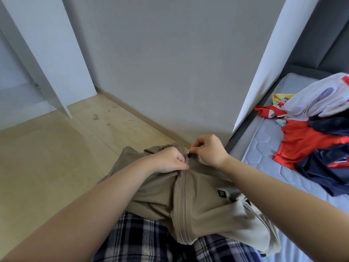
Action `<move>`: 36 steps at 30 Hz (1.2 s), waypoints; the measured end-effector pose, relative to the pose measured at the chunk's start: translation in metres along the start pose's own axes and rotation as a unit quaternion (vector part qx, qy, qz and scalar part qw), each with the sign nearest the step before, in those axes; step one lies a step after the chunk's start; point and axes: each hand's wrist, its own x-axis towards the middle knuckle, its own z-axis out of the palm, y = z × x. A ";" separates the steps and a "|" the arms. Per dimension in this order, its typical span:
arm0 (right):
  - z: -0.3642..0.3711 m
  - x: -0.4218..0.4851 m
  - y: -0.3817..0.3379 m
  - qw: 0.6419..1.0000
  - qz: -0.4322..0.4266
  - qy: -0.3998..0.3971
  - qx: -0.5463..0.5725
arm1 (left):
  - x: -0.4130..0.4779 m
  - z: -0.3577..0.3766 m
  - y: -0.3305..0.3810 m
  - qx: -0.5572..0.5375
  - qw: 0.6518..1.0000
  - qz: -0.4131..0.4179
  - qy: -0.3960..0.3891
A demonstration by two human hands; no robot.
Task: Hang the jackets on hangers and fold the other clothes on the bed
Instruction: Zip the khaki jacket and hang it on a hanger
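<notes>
Firstly, a pale wooden plank floor (47, 157) is running to a plain grey wall (170, 63). A grey-blue quilted mattress (264, 154) is lying at the right, carrying a heap of red, navy and white clothes (311, 140). A beige zip-front fabric jacket (198, 195) is lying across the person's checked trousers (141, 239), just beside the mattress. The left hand (170, 161) is pinching jacket fabric beside the zip, fingers curled; the right hand (209, 150) is pinching the small black zip pull (189, 154) near the collar.

One left hand (170, 160), one right hand (209, 150), one tan jacket (198, 195), one mattress (264, 157), one clothes heap (306, 140).
</notes>
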 end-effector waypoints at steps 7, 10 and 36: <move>-0.012 0.045 0.021 0.985 0.102 0.131 0.039 | -0.002 -0.004 0.002 -0.005 0.997 0.030 -0.075; -0.015 0.058 0.027 0.985 0.104 0.129 0.048 | 0.000 -0.005 -0.001 -0.015 0.996 0.019 -0.085; 0.001 0.042 0.093 0.841 0.402 -0.361 0.030 | 0.003 -0.006 -0.009 -0.112 0.987 -0.019 -0.118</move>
